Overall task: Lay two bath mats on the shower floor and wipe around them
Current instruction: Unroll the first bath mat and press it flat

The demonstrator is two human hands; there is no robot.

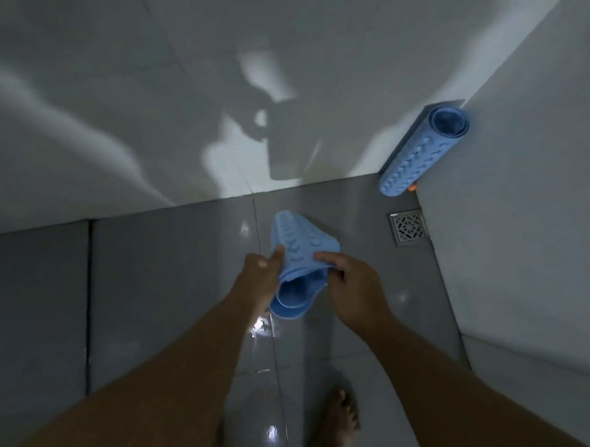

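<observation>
Head view: glossy grey tiled shower floor (162, 295) is seen from above, with wet-looking glare spots; pale tiled walls (508, 249) meet in the far right corner. A second rolled blue mat (421, 152) is propped upright in that corner, leaning on the wall, well apart from the hands. A small orange item (412, 186) is partly hidden at its base; what it is cannot be told. A square metal drain grate (409, 231) with a lattice pattern is set just beside the right wall. A bare foot (340, 419) is planted on the tile below.

The first blue mat (304, 253), soft rubbery sheet with raised bumps, still rolled into a loose tube, is held above the floor at centre. It is pinched by the left hand (262, 274) on its left edge, thumb on top, and by the right hand (349, 288), fingers curled on the right edge.

Risks, judged: floor looks slick, so a slip of the bare foot is possible; the mat may spring back into a curl when released; the drain could be covered if the mat is laid too far right.
</observation>
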